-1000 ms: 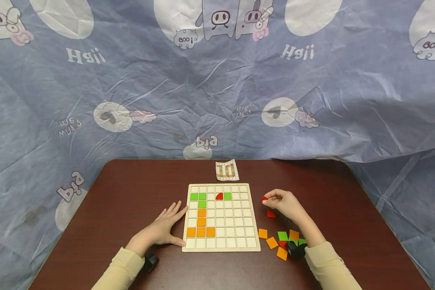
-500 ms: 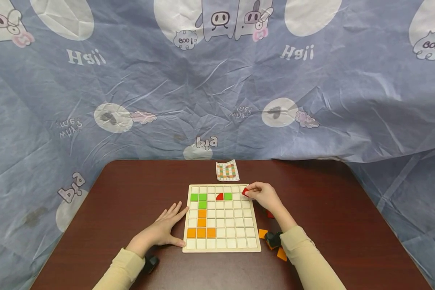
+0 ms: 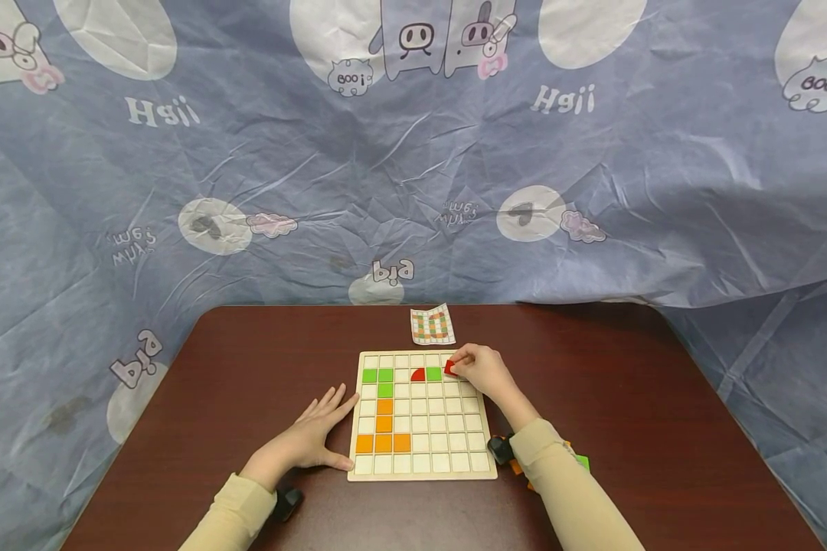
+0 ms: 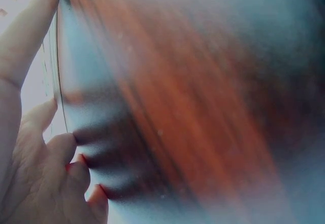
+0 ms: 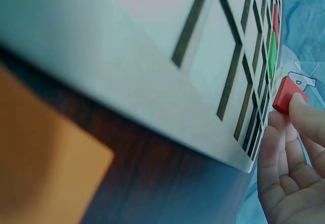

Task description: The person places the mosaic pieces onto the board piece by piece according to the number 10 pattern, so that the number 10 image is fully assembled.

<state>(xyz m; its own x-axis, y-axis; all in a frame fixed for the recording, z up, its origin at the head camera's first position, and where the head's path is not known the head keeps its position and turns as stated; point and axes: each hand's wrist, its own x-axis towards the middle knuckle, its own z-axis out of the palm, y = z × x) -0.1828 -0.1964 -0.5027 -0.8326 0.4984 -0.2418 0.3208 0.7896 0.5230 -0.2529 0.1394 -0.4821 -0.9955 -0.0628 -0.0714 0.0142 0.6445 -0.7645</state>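
A pale wooden grid board (image 3: 420, 421) lies on the dark table. Several green tiles (image 3: 370, 376) and orange tiles (image 3: 384, 443) fill cells on its left side. In the second row a red quarter-round tile (image 3: 419, 375) sits left of a green one. My right hand (image 3: 488, 375) pinches another red tile (image 3: 449, 368) between thumb and fingers, over the cell just right of that green tile; the right wrist view shows this red tile (image 5: 287, 94) too. My left hand (image 3: 306, 440) is spread, its thumb and fingertips at the board's left edge.
Behind the board lies a small paper card (image 3: 433, 324) printed with a coloured grid. Loose green (image 3: 583, 461) and orange tiles (image 5: 45, 158) lie right of the board, mostly hidden by the right sleeve in the head view. A patterned cloth (image 3: 413, 153) hangs behind the table.
My right hand has carried the red tile leftward from the table beside the board to over the second row. The left hand stays in place.
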